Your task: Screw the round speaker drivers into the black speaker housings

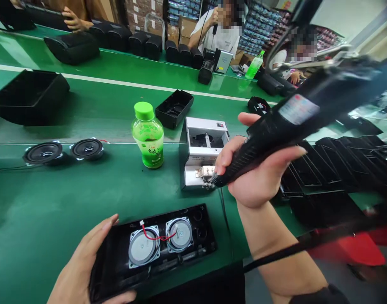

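My left hand (pixel 82 266) grips the left end of a black speaker housing (pixel 200 230) lying on the green table near its front edge. Two round silver speaker backs (pixel 142 248) sit inside it, joined by a red wire. My right hand (pixel 257 173) is wrapped round a black electric screwdriver (pixel 295 118). Its tip touches the outlet of a white screw feeder box (pixel 203 152) just beyond the housing.
A green drink bottle (pixel 148 136) stands left of the feeder. Two loose speaker drivers (pixel 63 151) lie at the left. Black housings (pixel 28 95) ride the green conveyor. A stack of black panels (pixel 339 164) sits at the right. Other people work across the belt.
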Tool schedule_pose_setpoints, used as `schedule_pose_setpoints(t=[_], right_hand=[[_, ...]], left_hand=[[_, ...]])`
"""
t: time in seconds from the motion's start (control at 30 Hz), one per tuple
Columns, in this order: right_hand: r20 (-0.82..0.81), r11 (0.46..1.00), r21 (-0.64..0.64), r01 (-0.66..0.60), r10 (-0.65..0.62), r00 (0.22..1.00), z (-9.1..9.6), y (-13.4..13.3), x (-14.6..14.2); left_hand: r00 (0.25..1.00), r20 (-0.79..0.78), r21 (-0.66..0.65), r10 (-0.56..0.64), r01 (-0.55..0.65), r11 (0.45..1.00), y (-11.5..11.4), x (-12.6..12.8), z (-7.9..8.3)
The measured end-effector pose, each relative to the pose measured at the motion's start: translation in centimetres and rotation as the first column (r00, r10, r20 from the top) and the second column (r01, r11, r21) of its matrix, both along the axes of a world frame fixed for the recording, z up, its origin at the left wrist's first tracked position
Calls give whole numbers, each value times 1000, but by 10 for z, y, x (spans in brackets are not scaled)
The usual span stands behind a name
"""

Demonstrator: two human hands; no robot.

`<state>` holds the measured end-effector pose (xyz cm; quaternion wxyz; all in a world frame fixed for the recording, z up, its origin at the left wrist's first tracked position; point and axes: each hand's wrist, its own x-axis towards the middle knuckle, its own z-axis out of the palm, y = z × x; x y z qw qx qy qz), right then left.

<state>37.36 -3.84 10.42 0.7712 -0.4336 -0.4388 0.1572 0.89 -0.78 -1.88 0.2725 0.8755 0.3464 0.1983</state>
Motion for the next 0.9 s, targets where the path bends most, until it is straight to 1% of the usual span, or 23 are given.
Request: schedule_pose_setpoints(t=[0.17,0.27,0.37,0.47,0.53,0.6,0.7,0.83,0.9], right_hand=[[-60,984,-163,-75,66,996,6,-17,-11],[-81,947,-263,-183,167,983,8,-25,-26],[-115,914,-303,-270,246,962,9,-37,-47],[-144,888,-313,-338,308,940,8,-56,-67],[-159,877,-292,-383,350,923,6,-68,-77],[-158,855,-253,-453,425,891,4,-76,-83],[-141,834,-218,-507,487,862,-2,-78,-84],[-150,787,-226,-574,554,819,-8,-72,-80],[-153,784,-225,-579,558,816,-9,-71,-79]], left_hand=[[997,22,106,-70,67,992,2,3,2],[997,0,109,-79,78,991,2,6,5],[996,-14,97,-86,87,992,1,7,8],[996,1,62,-85,85,994,-1,8,9],[997,6,31,-80,80,996,-2,9,10],[997,7,2,-75,75,997,-3,10,11],[998,15,-14,-69,69,998,-4,11,13],[997,18,-3,-81,82,997,-5,13,16],[996,21,-7,-83,83,997,-5,13,17]])
